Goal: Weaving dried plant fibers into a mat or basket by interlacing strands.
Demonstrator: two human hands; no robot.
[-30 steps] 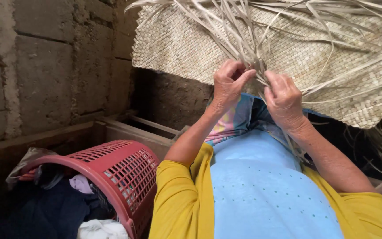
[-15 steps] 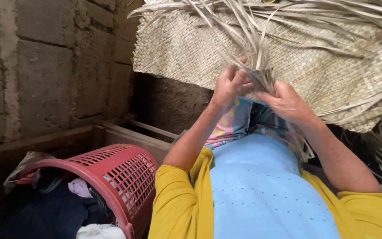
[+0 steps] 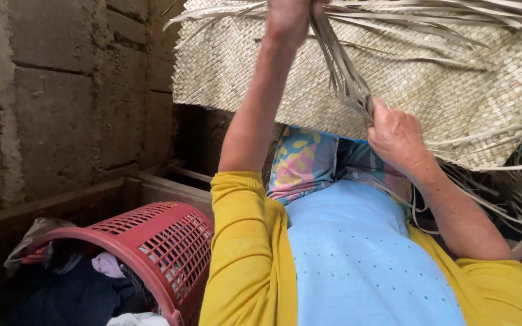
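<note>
Left hand (image 3: 285,18) raised, pulling leaf strips (image 3: 339,60) up; right hand (image 3: 397,136) grip clenched on bundle.

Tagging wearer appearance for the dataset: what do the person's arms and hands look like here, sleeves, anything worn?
Both arms wear mustard-yellow sleeves pushed up to about the elbow, the left sleeve wrinkled, the right sleeve bunched at the frame's lower corner. Forearms are bare below that. The left hand is cut off by the top edge; the right hand shows no glove, ring or watch. A light blue dotted top covers the torso.
</note>
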